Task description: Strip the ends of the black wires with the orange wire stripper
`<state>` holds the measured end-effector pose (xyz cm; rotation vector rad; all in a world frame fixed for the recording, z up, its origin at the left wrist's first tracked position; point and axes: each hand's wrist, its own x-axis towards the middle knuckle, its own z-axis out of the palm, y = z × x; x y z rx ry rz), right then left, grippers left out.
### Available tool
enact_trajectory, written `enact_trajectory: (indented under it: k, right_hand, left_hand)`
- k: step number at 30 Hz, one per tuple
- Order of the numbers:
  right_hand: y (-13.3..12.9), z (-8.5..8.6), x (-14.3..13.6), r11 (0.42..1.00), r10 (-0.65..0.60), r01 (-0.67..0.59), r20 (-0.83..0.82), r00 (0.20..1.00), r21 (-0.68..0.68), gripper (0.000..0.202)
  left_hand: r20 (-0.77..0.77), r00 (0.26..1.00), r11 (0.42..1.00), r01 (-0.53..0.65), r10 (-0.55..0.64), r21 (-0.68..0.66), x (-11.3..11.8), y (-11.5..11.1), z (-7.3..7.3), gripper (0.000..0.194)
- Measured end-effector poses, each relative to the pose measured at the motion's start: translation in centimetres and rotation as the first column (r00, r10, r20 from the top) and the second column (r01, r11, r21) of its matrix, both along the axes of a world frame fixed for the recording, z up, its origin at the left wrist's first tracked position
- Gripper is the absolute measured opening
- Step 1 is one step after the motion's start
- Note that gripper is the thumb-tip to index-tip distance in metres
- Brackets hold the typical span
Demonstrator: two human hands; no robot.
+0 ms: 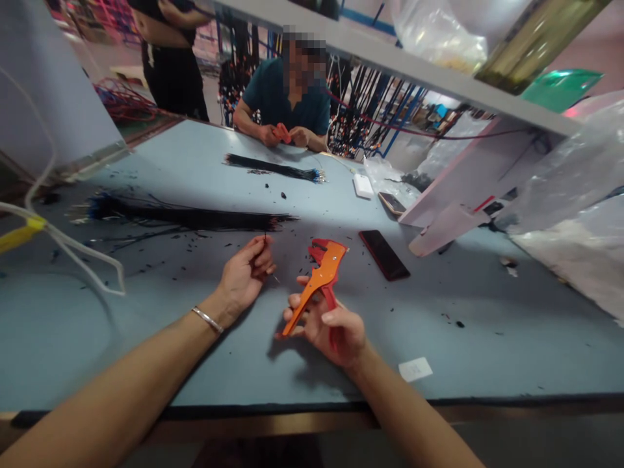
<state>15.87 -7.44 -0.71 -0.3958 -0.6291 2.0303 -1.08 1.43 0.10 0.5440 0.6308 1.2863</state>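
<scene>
My right hand is wrapped round the handles of an orange and red wire stripper, its jaws pointing up and away from me. My left hand, with a bracelet at the wrist, pinches a thin black wire; a short end shows above the fingers and a thin tip shows below them. Just beyond the left hand lies a long bundle of black wires, with blue and metal ends on the left. The stripper's jaws are apart from the wire.
Across the table sits a person holding an orange-red tool, behind another wire bundle. A phone lies right of the stripper. A white label is near the front edge. White cable hangs at left; a shelf crosses above.
</scene>
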Motion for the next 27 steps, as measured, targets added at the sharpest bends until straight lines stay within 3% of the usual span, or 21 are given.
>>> enact_trajectory:
  k: [5, 12, 18, 24, 27]
  right_hand:
    - [-0.19, 0.05, -0.33, 0.998, 0.069, -0.069, 0.027, 0.997, -0.001, 0.069]
    - [-0.23, -0.37, -0.33, 0.983, 0.183, -0.183, -0.029, 0.983, 0.012, 0.065]
    - [-0.08, -0.36, -0.39, 0.985, 0.172, -0.171, -0.021, 0.985, 0.016, 0.06]
    - [0.01, -0.26, -0.05, 0.993, 0.114, -0.115, 0.064, 0.991, 0.012, 0.053]
    - [0.14, -0.37, 0.09, 0.995, 0.095, -0.095, 0.112, 0.989, 0.001, 0.052]
  left_hand:
    - [-0.003, 1.0, 1.0, -0.021, 0.021, 0.023, -0.07, 0.38, -0.19, 0.001]
    - [-0.088, 0.996, 1.0, -0.001, 0.004, 0.025, -0.03, 0.05, -0.11, 0.01]
    - [-0.187, 0.982, 0.999, 0.037, -0.031, 0.026, 0.15, -0.17, 0.07, 0.012]
    - [-0.366, 0.925, 0.985, -0.039, 0.1, 0.169, 0.41, -0.46, -0.03, 0.015]
    - [-0.425, 0.899, 0.981, -0.029, 0.109, 0.191, 0.48, -0.58, -0.09, 0.018]
